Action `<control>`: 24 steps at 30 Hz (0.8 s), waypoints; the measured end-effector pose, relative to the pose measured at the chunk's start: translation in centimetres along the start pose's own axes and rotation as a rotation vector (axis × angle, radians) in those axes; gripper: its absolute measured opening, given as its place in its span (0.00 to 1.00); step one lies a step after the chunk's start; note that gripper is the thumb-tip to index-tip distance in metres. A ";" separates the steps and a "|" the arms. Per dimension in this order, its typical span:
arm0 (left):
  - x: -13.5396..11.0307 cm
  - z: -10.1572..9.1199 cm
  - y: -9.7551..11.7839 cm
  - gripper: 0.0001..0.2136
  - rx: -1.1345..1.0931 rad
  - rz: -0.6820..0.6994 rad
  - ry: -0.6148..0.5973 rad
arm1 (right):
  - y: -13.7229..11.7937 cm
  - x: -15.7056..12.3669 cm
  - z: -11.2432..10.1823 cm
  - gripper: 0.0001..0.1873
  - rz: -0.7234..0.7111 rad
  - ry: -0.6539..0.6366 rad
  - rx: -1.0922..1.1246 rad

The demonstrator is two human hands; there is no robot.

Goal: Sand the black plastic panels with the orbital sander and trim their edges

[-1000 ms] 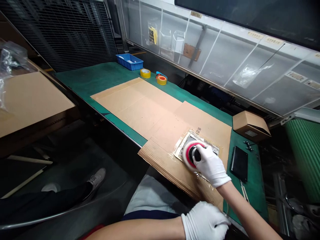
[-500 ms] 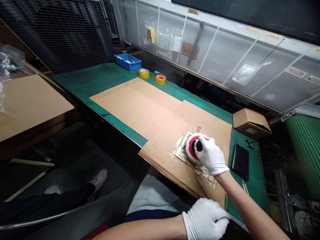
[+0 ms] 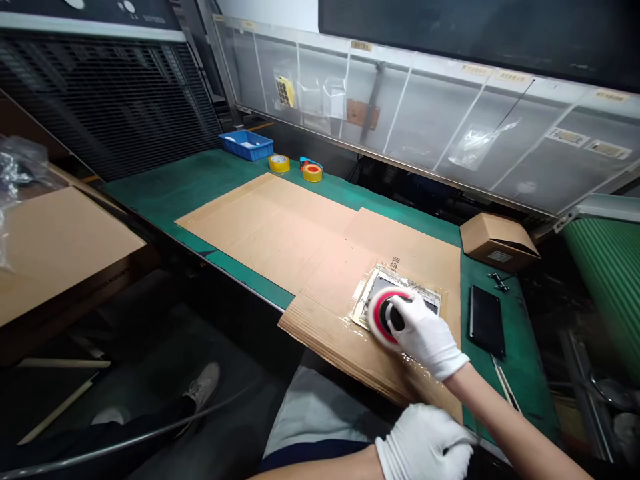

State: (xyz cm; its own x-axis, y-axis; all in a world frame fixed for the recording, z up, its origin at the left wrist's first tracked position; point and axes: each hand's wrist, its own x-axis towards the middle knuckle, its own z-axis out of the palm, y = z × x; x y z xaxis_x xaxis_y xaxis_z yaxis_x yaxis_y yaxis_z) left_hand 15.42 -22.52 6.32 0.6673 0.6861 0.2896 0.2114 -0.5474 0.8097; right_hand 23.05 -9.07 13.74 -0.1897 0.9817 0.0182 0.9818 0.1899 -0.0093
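My gloved right hand (image 3: 431, 339) is wrapped around the black handle of a round buffing pad (image 3: 376, 328) with a white fluffy rim and a red ring. The pad presses on the near left part of a flat dark panel (image 3: 430, 298) in a pale frame. Clear shiny tape (image 3: 359, 320) runs along the panel's edges on the cardboard sheet (image 3: 325, 293). My gloved left hand (image 3: 425, 440) is closed in a loose fist by the bench's front edge, near my lap. Whatever its fingers hold, if anything, is hidden.
On the green bench (image 3: 165, 190) stand a blue bin (image 3: 247, 145), tape rolls (image 3: 279, 163) and a small carton (image 3: 499, 243). A black slab (image 3: 487, 321) and thin sticks (image 3: 505, 381) lie at right. Another carton (image 3: 60, 247) is at left.
The buffing pad and my right hand have shifted toward the panel's near edge, uncovering more of its far side. My left hand stays closed. The camera view has tilted slightly.
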 end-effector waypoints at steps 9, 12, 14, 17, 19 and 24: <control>-0.7 -1.5 0.7 0.10 -0.039 -0.018 -0.059 | 1.7 -1.1 -0.4 0.17 0.037 0.002 -0.005; -0.6 -2.1 1.1 0.12 -0.082 -0.049 -0.031 | 2.1 -1.3 -0.4 0.20 0.198 0.030 -0.010; -0.5 -2.3 1.4 0.12 -0.112 -0.052 -0.031 | 2.1 -1.2 -0.5 0.19 0.209 0.025 0.009; -0.4 -2.5 1.7 0.11 -0.145 -0.051 -0.037 | 2.2 -0.7 -0.8 0.18 0.075 -0.012 0.087; -0.5 -2.7 1.9 0.11 -0.157 -0.066 -0.017 | 2.6 0.0 -1.2 0.19 0.113 -0.015 0.102; -0.2 -3.3 2.0 0.09 -0.193 -0.080 0.036 | 3.8 1.9 -2.4 0.19 0.250 -0.050 0.072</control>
State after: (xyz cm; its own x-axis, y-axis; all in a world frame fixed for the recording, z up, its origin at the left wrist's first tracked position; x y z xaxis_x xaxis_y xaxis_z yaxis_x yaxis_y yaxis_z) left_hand 13.32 -22.13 9.56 0.6268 0.7427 0.2355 0.1199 -0.3905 0.9128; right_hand 26.45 -6.49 16.16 0.0564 0.9975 -0.0428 0.9951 -0.0596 -0.0784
